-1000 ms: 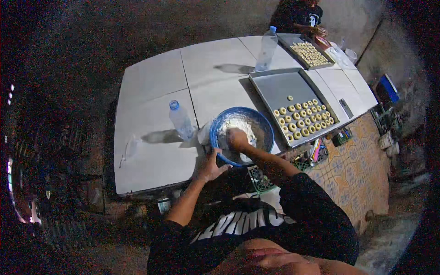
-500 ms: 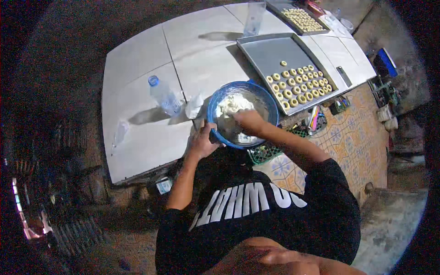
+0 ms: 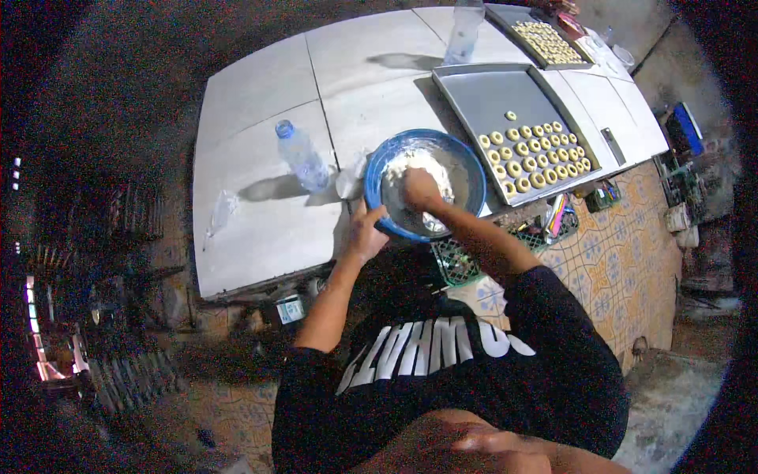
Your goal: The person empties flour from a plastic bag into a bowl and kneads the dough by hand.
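A blue basin (image 3: 478,193) sits at the table's near edge, with pale floury dough (image 3: 448,178) inside. My left hand (image 3: 368,231) grips its near-left rim, thumb over the edge. Down in the basin, my right hand (image 3: 422,189) is closed like a fist and pressed into the dough; its fingertips are hidden. A small white container (image 3: 347,183) stands against the basin's left side. Left of that is a clear plastic bottle (image 3: 304,162) with a blue top.
To the basin's right lies a metal tray (image 3: 505,91) with several rows of ring-shaped dough pieces (image 3: 537,180). A second filled tray (image 3: 545,43), another bottle (image 3: 464,35) and a dark phone-like object (image 3: 613,146) are farther off. A green crate (image 3: 458,268) sits below the table edge.
My right hand has shifted within the basin, toward its left side, and pushes into the dough. My left hand stays at the rim. The whole view has shifted slightly.
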{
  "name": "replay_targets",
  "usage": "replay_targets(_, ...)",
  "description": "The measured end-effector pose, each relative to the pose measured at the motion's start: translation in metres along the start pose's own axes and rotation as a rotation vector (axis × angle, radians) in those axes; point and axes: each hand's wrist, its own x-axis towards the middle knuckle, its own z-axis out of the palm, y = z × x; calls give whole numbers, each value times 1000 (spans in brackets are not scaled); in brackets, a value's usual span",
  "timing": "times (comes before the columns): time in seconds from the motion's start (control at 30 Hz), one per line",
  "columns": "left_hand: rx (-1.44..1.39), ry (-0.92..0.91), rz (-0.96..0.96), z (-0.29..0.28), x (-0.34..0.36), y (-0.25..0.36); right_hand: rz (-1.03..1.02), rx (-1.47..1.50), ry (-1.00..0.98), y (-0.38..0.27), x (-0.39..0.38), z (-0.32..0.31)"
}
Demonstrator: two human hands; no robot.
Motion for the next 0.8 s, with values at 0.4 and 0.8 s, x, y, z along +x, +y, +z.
replay_targets(0.4,-24,71,19,-5,6,11,-326,-103,-219,5,-70,-96)
replay_targets(0.8,7,-9,73,-19,13,32,-145,-133,-40,49,-18,-35)
